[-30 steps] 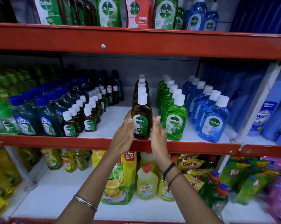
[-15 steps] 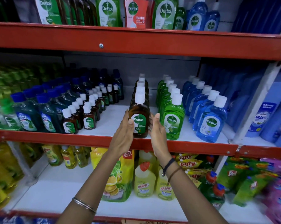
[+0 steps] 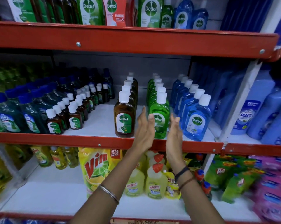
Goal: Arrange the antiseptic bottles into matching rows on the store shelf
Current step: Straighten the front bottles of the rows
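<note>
The front green Dettol bottle (image 3: 159,117) stands upright at the front edge of the middle shelf (image 3: 88,140), heading its own row between the brown Dettol bottle (image 3: 124,117) row and the blue Dettol bottle (image 3: 197,120) row. The left hand (image 3: 144,131) and right hand (image 3: 174,135) flank it with flat, open palms facing each other, gripping nothing; whether they touch it I cannot tell. Two rows of small brown Dettol bottles (image 3: 63,117) stand further toward the shelf's left end.

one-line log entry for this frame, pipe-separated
left hand: open, empty | right hand: open, empty | flanking front green bottle | brown bottle: upright at shelf edge
</note>
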`<state>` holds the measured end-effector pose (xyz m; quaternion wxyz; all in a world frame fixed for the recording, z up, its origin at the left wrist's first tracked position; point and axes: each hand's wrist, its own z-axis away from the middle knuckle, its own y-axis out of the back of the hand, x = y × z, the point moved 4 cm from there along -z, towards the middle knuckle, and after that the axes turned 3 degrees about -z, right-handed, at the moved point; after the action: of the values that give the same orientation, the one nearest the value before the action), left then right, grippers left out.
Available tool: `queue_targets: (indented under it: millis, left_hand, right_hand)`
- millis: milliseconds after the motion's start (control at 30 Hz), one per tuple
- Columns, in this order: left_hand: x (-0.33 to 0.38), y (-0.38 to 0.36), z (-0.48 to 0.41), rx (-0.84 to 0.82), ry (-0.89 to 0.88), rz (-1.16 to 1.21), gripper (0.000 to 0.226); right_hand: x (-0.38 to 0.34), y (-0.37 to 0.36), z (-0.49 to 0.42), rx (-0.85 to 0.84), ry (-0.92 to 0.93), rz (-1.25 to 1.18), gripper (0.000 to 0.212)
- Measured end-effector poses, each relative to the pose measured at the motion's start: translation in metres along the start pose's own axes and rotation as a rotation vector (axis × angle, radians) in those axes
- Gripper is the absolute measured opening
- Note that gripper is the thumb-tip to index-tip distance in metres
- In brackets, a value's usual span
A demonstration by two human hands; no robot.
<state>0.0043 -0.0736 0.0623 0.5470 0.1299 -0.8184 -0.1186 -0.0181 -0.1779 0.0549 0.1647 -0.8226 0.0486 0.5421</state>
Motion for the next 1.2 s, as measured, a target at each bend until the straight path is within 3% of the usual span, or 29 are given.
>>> queue_targets:
  millis: [233,533,667,700,767,900,1100,1200]
  left_hand:
    - [-0.008,0.002,-0.004,-0.062,-0.013,-0.032,0.095]
    - [-0.006,-0.001,0.006,-0.025,-0.014,-0.047,0.098]
    - [0.017,-0.014,0.032,0.288,-0.271,-0.026,0.08]
    - [0.024,-0.022,0.038,0.309,-0.338,-0.017,0.072]
    - [0.036,-0.048,0.042,0.2,-0.392,-0.004,0.064]
    - [0.054,-0.095,0.02,-0.068,-0.127,0.104,0.058]
    - [0.049,-0.12,-0.016,-0.123,0.142,0.137,0.091]
    - [0.036,-0.13,-0.02,-0.151,0.13,0.155,0.114]
  right_hand:
    - [0.003,0.013,-0.013,-0.125,-0.097,0.002,0.074]
    - [-0.003,0.018,-0.016,-0.142,-0.106,-0.022,0.071]
    - [-0.006,0.038,-0.004,0.033,0.098,-0.027,0.069]
    - [-0.009,0.047,-0.002,0.104,0.159,-0.029,0.065]
    - [-0.012,0.065,-0.001,0.222,0.25,-0.005,0.062]
    - [-0.016,0.092,-0.014,0.3,0.215,0.061,0.057]
    - [-0.015,0.105,-0.032,0.147,0.017,0.038,0.054]
    - [-0.01,0.113,-0.039,0.118,-0.032,0.022,0.075]
